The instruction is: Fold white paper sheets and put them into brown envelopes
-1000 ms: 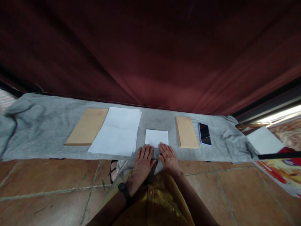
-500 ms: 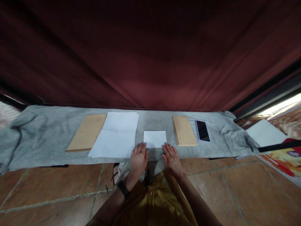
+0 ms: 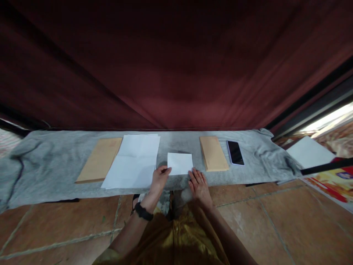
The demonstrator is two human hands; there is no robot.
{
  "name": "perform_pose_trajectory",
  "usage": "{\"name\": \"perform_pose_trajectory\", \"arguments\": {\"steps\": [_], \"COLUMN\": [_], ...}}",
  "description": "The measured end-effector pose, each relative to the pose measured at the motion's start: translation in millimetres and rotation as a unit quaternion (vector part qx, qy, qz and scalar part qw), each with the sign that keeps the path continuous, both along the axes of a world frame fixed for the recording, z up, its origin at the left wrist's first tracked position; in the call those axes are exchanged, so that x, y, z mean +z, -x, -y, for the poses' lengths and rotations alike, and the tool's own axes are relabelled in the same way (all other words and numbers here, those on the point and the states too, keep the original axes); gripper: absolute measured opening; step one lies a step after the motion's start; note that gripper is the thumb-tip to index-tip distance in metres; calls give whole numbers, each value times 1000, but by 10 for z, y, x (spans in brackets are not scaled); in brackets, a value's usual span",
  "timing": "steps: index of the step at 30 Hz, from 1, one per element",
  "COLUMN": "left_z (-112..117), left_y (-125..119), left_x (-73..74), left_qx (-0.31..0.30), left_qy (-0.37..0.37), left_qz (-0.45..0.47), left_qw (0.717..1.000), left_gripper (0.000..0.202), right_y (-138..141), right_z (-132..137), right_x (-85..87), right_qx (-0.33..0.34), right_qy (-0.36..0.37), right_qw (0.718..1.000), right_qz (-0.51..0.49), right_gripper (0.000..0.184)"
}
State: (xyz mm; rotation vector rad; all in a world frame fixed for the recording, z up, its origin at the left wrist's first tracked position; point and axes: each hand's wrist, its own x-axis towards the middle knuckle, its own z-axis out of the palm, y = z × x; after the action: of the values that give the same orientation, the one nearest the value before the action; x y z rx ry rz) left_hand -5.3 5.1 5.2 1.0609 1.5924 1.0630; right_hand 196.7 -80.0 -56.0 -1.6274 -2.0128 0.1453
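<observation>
A small white folded sheet of paper (image 3: 180, 163) lies on the grey cloth in front of me. My left hand (image 3: 160, 179) pinches its lower left corner between thumb and fingers. Flat on the cloth, my right hand (image 3: 198, 184) has its fingers stretched out, the tips touching the paper's lower right corner. To the left is a pile of larger white sheets (image 3: 132, 162) with a faint crease across the middle. Right of the folded paper lies a stack of brown envelopes (image 3: 214, 154).
Another stack of brown envelopes (image 3: 99, 160) lies at the left, beside the white sheets. A phone (image 3: 235, 152) rests right of the nearer envelopes. Grey cloth (image 3: 259, 158) covers the narrow table. A dark red curtain (image 3: 176, 73) hangs behind it, and a tiled floor (image 3: 248, 217) is below.
My left hand has gone from lying flat with fingers stretched to pinching the folded paper's left corner. My right hand stays at the right corner. The view has shifted slightly.
</observation>
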Motion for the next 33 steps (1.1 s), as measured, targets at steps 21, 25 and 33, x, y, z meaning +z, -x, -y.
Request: {"name": "perform_pose_trajectory", "arguments": {"steps": [21,25,33], "left_z": [726,647,416], "left_y": [-494,-300,95], "left_x": [148,49,-232], "left_qx": [-285,-174,-121], "left_qy": [-354,-335,-296], "left_qz": [-476,-388,-372], "left_qw": [753,841,872], "left_gripper": [14,30,33], "right_y": [244,157,48], "right_z": [-291,-376,-681], "right_x": [293,288,120], "right_qx": [-128,-103,-98], "right_qy": [205,186,172], "right_qw": [741,776,866], "right_qz": [-626,-594,-459], "right_gripper": [34,38,40]}}
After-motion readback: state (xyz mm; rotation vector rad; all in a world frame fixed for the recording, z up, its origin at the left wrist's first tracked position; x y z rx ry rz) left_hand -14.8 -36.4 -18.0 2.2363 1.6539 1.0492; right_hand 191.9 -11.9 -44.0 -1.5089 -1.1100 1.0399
